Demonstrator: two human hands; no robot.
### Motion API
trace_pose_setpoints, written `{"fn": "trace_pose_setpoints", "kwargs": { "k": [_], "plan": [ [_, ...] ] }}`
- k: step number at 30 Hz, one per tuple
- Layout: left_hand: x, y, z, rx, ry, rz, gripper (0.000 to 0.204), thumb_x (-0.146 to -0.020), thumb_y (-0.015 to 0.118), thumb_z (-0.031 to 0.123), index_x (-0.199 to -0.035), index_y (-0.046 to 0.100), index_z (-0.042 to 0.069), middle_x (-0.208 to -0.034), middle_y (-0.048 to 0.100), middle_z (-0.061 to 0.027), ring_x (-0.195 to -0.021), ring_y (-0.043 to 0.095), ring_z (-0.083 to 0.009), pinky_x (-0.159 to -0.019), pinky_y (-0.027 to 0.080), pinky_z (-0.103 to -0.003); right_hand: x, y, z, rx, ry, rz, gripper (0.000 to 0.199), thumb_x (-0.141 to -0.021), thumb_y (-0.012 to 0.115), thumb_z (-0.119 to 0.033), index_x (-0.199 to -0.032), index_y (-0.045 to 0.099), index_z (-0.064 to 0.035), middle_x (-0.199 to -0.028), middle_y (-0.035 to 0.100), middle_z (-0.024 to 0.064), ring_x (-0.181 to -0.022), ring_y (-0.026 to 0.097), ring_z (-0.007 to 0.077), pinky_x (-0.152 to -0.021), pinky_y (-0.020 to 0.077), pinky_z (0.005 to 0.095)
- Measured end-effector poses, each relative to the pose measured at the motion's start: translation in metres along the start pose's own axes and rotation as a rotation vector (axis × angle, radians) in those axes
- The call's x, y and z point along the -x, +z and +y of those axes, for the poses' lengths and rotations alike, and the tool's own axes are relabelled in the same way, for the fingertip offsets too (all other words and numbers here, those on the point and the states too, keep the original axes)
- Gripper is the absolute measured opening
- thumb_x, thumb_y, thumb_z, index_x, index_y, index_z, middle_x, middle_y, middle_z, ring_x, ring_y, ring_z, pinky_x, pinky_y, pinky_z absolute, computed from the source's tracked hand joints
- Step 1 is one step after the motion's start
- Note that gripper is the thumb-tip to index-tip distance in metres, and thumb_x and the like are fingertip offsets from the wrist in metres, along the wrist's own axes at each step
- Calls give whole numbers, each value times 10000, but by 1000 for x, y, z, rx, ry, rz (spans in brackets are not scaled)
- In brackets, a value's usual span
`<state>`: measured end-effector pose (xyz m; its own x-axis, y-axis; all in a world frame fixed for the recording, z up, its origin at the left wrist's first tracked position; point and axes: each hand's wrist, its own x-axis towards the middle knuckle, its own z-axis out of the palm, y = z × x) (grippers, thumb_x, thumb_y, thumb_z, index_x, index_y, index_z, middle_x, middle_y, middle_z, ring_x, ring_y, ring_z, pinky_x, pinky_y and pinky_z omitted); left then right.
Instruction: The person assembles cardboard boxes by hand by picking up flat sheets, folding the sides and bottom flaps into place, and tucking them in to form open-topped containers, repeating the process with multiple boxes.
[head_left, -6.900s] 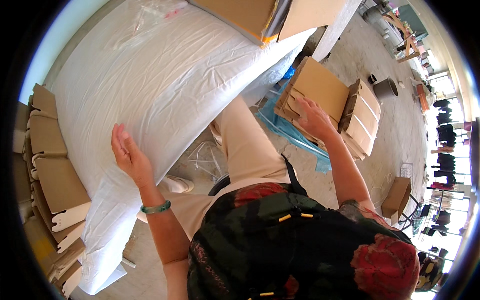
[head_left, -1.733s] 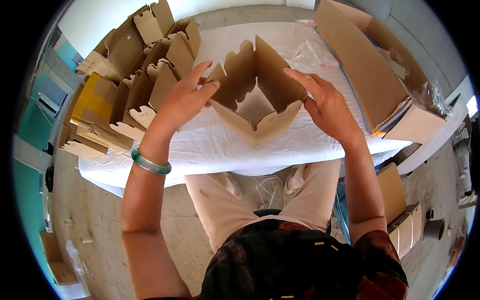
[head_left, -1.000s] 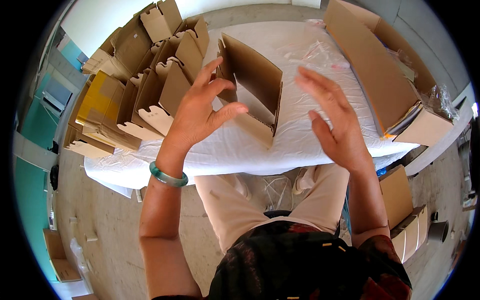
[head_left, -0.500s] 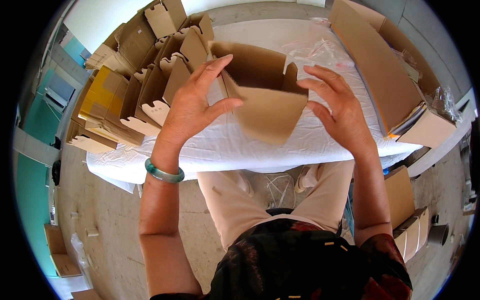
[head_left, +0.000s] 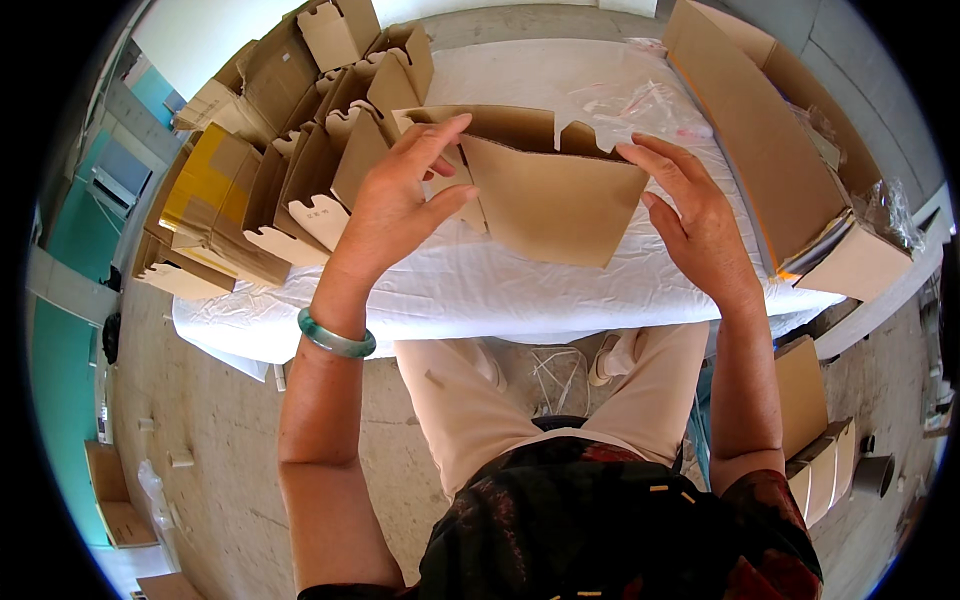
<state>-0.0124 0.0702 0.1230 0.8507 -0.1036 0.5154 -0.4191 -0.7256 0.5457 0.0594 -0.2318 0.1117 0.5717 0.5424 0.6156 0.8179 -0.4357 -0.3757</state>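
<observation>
An open-topped brown cardboard box [head_left: 555, 205] stands on the white-covered table in front of me, its plain front wall facing me and its notched back wall showing behind. My left hand [head_left: 412, 205] is at its left upper corner. There the index finger reaches over the rim, the thumb is spread apart lower down, and the other fingers curl partly out of sight. At the opposite corner, my right hand [head_left: 700, 225] has its fingertips against or very close to the right edge, thumb apart. Neither hand is wrapped round the cardboard. A green bangle [head_left: 337, 334] circles my left wrist.
Several folded cardboard boxes [head_left: 315, 215] with notched flaps crowd the table's left side, one with yellow tape [head_left: 208, 185]. A long open carton [head_left: 755, 130] lies along the right. Clear plastic bags [head_left: 650, 105] rest on the white cloth [head_left: 480, 70]. More cardboard [head_left: 830, 460] stands on the floor.
The box has shifted right and turned upright, so more of its front wall and less of its inside shows. Both hands have moved slightly right with it.
</observation>
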Motion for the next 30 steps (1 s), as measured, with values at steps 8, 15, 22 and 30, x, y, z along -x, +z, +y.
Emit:
{"fn": "trace_pose_setpoints", "kwargs": {
  "k": [8,15,22,30],
  "plan": [
    [-2,5,-1,-47,-5,24,448,-810,764,115,-1214,572,78,-1146,591,-74,-846,650,-176,-763,527,-305,2,0,-1,1,-7,-2,512,-861,618,5,-1329,562,-196,-1339,566,127,-1191,564,348,-988,489,413],
    [-3,8,16,-213,-56,4,325,-801,789,161,-1020,577,48,-894,626,-80,-736,660,-217,-664,531,-324,1,-4,-2,66,-21,24,339,-928,643,-230,-1255,618,-147,-1307,595,131,-1179,569,342,-960,478,412],
    [-3,8,28,-168,129,-47,242,-814,778,161,-869,590,19,-854,605,-92,-740,670,-244,-636,527,-323,-10,-20,-6,-143,6,-12,153,-924,655,-210,-1011,692,-89,-1278,607,130,-1076,608,330,-912,478,403],
    [-2,23,43,-28,134,-121,300,-788,800,191,-897,577,25,-900,601,-80,-770,657,-264,-661,521,-342,-18,-55,-33,-145,-213,-277,218,-816,707,-17,-1029,693,-61,-1271,633,86,-1103,621,268,-1032,438,428]
  ]
}}
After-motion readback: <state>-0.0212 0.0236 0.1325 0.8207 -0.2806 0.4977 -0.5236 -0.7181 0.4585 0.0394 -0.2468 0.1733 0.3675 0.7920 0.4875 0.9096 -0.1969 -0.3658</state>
